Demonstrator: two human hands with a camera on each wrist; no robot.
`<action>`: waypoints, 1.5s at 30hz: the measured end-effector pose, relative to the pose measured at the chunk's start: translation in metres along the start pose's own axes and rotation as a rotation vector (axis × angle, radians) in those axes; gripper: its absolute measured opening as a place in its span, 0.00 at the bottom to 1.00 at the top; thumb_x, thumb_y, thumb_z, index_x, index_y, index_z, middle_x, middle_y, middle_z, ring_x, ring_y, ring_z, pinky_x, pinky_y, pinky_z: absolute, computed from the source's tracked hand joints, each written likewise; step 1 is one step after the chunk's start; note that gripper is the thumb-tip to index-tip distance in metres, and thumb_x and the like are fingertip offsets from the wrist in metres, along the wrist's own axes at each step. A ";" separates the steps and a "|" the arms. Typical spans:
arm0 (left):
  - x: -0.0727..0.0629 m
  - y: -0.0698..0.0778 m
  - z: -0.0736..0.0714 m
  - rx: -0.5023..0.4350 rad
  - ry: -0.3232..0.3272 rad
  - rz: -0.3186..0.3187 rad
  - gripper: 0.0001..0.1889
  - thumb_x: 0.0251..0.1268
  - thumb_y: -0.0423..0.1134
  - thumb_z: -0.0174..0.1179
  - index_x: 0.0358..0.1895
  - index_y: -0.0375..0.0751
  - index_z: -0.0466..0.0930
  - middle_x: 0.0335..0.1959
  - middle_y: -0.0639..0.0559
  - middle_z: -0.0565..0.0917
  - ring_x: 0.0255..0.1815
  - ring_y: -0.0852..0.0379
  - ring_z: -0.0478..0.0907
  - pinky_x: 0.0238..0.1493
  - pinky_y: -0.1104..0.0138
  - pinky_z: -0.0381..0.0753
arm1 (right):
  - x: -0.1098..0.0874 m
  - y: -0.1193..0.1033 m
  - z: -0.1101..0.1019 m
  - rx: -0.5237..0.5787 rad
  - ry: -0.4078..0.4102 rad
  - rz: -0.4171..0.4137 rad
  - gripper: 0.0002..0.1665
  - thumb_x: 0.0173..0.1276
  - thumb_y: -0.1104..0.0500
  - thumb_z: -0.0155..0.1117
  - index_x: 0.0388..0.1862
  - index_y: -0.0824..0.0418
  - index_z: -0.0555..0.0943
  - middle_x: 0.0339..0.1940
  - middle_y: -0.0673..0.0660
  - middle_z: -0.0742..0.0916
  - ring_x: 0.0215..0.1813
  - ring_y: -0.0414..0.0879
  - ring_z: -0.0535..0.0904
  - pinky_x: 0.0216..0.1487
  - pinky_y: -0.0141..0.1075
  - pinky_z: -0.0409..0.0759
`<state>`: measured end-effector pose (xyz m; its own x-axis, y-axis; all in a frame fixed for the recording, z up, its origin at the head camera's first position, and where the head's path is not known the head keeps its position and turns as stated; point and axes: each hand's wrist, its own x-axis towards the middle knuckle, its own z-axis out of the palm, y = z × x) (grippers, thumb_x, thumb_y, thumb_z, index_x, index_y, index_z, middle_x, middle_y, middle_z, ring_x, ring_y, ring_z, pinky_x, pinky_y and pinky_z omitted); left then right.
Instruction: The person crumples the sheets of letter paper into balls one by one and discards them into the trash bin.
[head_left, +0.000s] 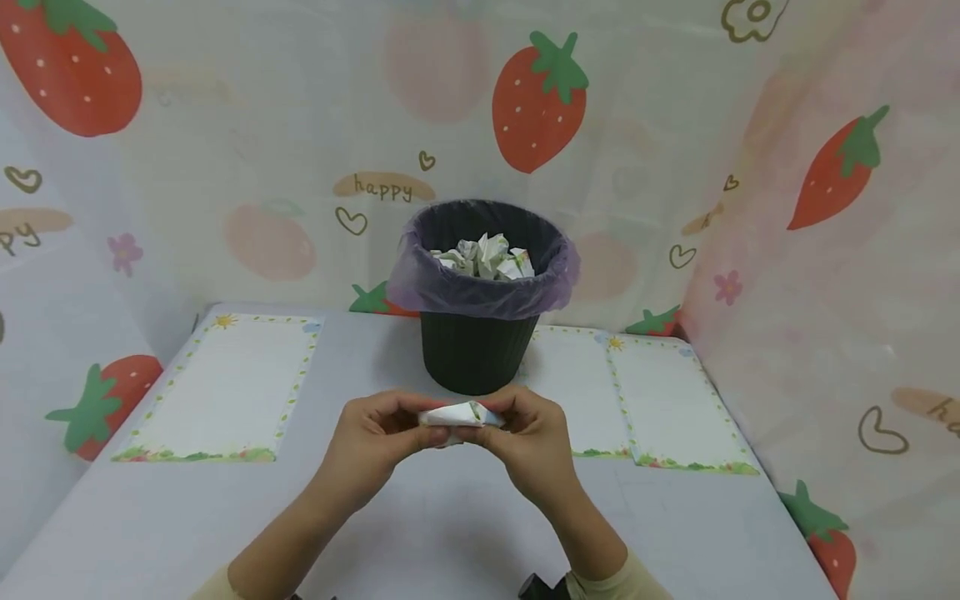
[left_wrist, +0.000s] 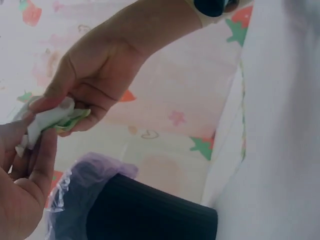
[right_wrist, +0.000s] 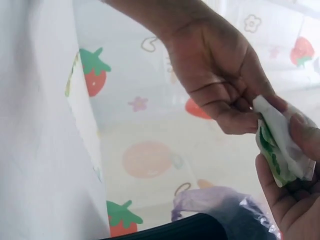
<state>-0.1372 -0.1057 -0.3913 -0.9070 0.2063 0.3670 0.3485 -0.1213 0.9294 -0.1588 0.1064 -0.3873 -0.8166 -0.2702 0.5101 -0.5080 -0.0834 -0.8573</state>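
Observation:
Both hands meet over the table, pinching one folded, crumpled sheet of paper [head_left: 459, 415] between thumbs and fingers. My left hand [head_left: 375, 437] grips its left end and my right hand [head_left: 528, 437] its right end. The paper is white with green print, which shows in the left wrist view as a green edge [left_wrist: 72, 120] and in the right wrist view as a green-patterned fold [right_wrist: 272, 150]. Just beyond the hands stands a black waste bin [head_left: 476, 354] with a purple liner [head_left: 408, 279] over its rim. Several crumpled paper balls [head_left: 491, 257] fill its upper part.
One flat bordered sheet [head_left: 232, 383] lies at the left of the white table [head_left: 420, 533]. Two more lie at the right: a front sheet [head_left: 678, 400] overlapping a back sheet [head_left: 581, 383] partly hidden by bin and hand. A strawberry-print curtain [head_left: 300, 125] encloses the table's back and sides.

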 end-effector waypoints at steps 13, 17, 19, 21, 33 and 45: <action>-0.006 -0.015 0.018 0.318 0.156 0.287 0.30 0.51 0.32 0.79 0.61 0.44 0.84 0.53 0.52 0.88 0.49 0.56 0.87 0.51 0.65 0.87 | 0.001 -0.001 0.004 0.015 0.114 0.157 0.14 0.61 0.63 0.78 0.45 0.67 0.87 0.41 0.59 0.91 0.41 0.47 0.87 0.45 0.36 0.88; -0.007 -0.019 0.018 0.273 0.158 0.267 0.27 0.55 0.31 0.76 0.61 0.40 0.83 0.51 0.50 0.88 0.47 0.56 0.88 0.49 0.64 0.88 | -0.002 0.000 0.012 0.009 0.074 0.124 0.12 0.65 0.64 0.75 0.45 0.68 0.87 0.41 0.62 0.91 0.40 0.46 0.87 0.43 0.35 0.88; -0.008 -0.019 0.016 0.269 0.159 0.253 0.26 0.56 0.32 0.76 0.60 0.40 0.84 0.50 0.50 0.89 0.46 0.56 0.88 0.48 0.63 0.88 | -0.003 0.000 0.014 -0.027 0.073 0.097 0.09 0.65 0.64 0.74 0.42 0.68 0.87 0.38 0.62 0.91 0.36 0.44 0.87 0.39 0.33 0.87; -0.008 -0.017 0.014 0.295 0.160 0.248 0.24 0.56 0.34 0.76 0.59 0.41 0.85 0.48 0.51 0.89 0.44 0.57 0.88 0.46 0.65 0.88 | -0.002 0.000 0.016 -0.072 0.071 0.071 0.07 0.66 0.63 0.73 0.40 0.67 0.87 0.35 0.61 0.91 0.33 0.42 0.85 0.35 0.32 0.85; 0.001 -0.012 -0.003 0.667 -0.008 0.595 0.46 0.46 0.35 0.81 0.73 0.38 0.71 0.67 0.45 0.78 0.64 0.51 0.78 0.62 0.75 0.77 | 0.003 -0.001 0.006 -0.041 0.074 0.242 0.10 0.68 0.60 0.73 0.37 0.67 0.87 0.30 0.59 0.89 0.30 0.43 0.85 0.32 0.33 0.86; 0.007 -0.012 -0.004 0.283 0.096 0.507 0.31 0.38 0.16 0.77 0.53 0.32 0.84 0.48 0.39 0.86 0.50 0.54 0.85 0.49 0.68 0.87 | -0.001 -0.005 0.000 -0.266 -0.194 -0.019 0.26 0.63 0.62 0.77 0.60 0.65 0.82 0.48 0.57 0.90 0.45 0.43 0.86 0.47 0.37 0.88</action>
<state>-0.1490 -0.1068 -0.4004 -0.6231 0.0993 0.7758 0.7821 0.0844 0.6174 -0.1557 0.1068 -0.3832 -0.7521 -0.4505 0.4810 -0.5971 0.1568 -0.7867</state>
